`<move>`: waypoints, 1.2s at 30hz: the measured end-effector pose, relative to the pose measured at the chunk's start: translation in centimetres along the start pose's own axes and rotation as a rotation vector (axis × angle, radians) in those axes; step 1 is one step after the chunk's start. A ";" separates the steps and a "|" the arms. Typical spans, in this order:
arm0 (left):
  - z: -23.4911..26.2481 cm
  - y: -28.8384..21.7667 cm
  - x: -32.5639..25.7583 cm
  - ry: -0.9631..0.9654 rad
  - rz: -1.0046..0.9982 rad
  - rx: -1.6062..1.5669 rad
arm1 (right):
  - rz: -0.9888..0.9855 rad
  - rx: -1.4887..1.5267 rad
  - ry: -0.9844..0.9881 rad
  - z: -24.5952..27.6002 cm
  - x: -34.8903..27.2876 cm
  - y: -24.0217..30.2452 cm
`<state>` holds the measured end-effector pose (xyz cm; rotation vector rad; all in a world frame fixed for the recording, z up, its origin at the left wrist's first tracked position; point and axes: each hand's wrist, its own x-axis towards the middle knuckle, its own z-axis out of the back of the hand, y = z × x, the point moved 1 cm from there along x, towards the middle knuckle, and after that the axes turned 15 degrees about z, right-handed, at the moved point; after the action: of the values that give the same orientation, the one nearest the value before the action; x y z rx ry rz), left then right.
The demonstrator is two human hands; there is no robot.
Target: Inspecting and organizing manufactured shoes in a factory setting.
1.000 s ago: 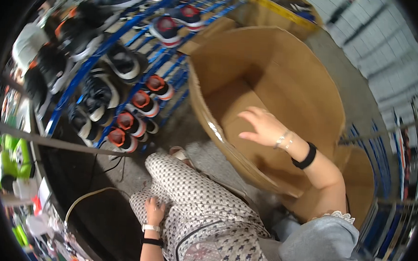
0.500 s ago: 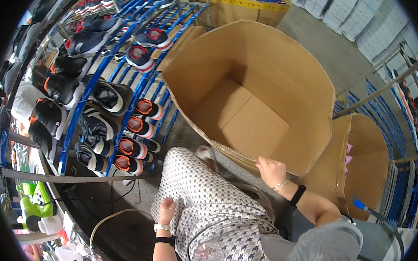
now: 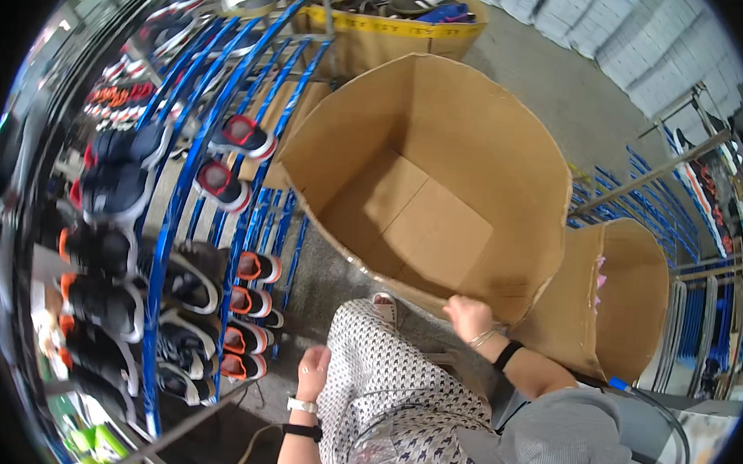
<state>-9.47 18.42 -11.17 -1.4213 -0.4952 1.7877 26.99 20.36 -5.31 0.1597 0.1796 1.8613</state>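
Setting: grey concrete floor (image 3: 559, 82) of a shoe storeroom, seen in the head view, my only view, looking down past my patterned clothing.
Large box: an open brown cardboard box (image 3: 430, 176) stands on the floor ahead of me, tilted so its mouth faces up toward me; inside, only its bare bottom flaps show.
Right hand: my right hand (image 3: 467, 315) rests on the near rim of the large box, fingers curled over the cardboard edge and closed on it; a bracelet and a black band sit on that wrist.
Left hand: my left hand (image 3: 314, 370) lies against my patterned clothing at the thigh, fingers folded loosely in, holding nothing that I can make out; a white watch and a dark band sit on that wrist.
Second box: a smaller open cardboard box (image 3: 618, 298) stands just beside the large one, on my right, touching or nearly touching its wall.
Rack: a blue metal rack (image 3: 176, 220) runs along my left, carrying rows of dark sports shoes (image 3: 221, 184) with red and orange linings.
Far box: a yellow-edged cardboard box (image 3: 401, 30) holding more shoes stands beyond the large box.
Far right: a second blue rack (image 3: 714, 193), also with shoes, is well apart from my hands.
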 end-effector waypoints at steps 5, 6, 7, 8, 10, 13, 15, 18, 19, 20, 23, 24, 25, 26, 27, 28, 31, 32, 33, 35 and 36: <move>-2.0 -16.5 5.4 0.026 0.435 -0.282 | -0.116 0.434 0.036 3.4 -0.1 3.1; -2.4 -18.6 6.8 0.037 0.538 -0.299 | -0.176 0.640 -0.206 4.2 -0.2 2.7; -2.9 -20.4 8.5 -0.031 0.607 -0.220 | -0.274 0.492 -0.298 5.1 -0.8 1.6; -3.5 -21.7 10.2 -0.087 0.641 -0.196 | -0.381 0.339 -0.341 5.6 -1.2 0.0; -4.0 -22.7 12.9 -0.144 0.656 -0.150 | -0.746 0.022 -0.447 5.8 -2.7 -4.1; -4.6 -22.0 16.2 -0.001 0.606 -0.282 | -1.383 -0.148 -0.451 3.1 -5.4 -9.3; -4.4 -21.4 17.8 0.106 0.670 -0.444 | -1.575 0.646 -0.351 0.4 -7.3 -11.1; -4.5 -22.2 19.2 0.148 0.661 -0.165 | -1.661 0.863 -0.340 -2.1 -8.9 -11.6; -4.8 -23.1 19.4 0.100 0.629 -0.009 | -1.705 0.879 -0.348 -2.3 -9.6 -11.5; -5.2 -24.1 19.3 0.133 0.619 -0.028 | -1.678 0.938 -0.336 -2.5 -10.1 -11.6; -6.7 -29.5 18.3 0.182 0.393 -0.041 | -1.762 0.915 -0.383 -2.7 -12.3 -12.5; -7.0 -31.5 17.5 0.231 0.354 -0.041 | -1.780 1.101 -0.502 -3.0 -13.2 -12.1; -7.4 -33.9 16.7 0.243 0.216 -0.001 | -1.755 1.269 -0.617 -3.4 -14.1 -11.9; -8.1 -36.3 16.0 0.246 0.073 0.020 | -1.704 1.285 -0.717 -3.9 -14.5 -11.3; -8.4 -38.6 15.1 0.275 -0.007 0.071 | -1.630 1.287 -0.800 -4.4 -14.9 -10.6; -9.0 -40.7 14.4 0.279 -0.091 0.125 | -1.662 1.308 -0.822 -4.6 -15.6 -9.7; -9.7 -45.9 12.8 0.237 -0.276 0.277 | -1.761 1.304 -0.907 -4.3 -15.9 -6.8; -9.8 -47.1 12.4 0.226 -0.382 0.395 | -1.773 1.306 -0.939 -3.7 -15.6 -6.1; -9.8 -48.1 12.2 0.197 -0.366 0.389 | -1.769 1.306 -0.973 -2.9 -15.1 -5.8; -10.4 -49.9 12.4 0.278 -0.316 0.309 | -1.742 1.321 -1.059 -1.0 -13.8 -5.6; -10.8 -50.8 12.6 0.287 -0.329 0.261 | -1.719 1.338 -1.121 0.2 -13.3 -5.6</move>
<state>16.73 57.68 13.80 -1.2999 -0.3097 1.3095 36.17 9.29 -6.47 1.3679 0.5025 -0.4151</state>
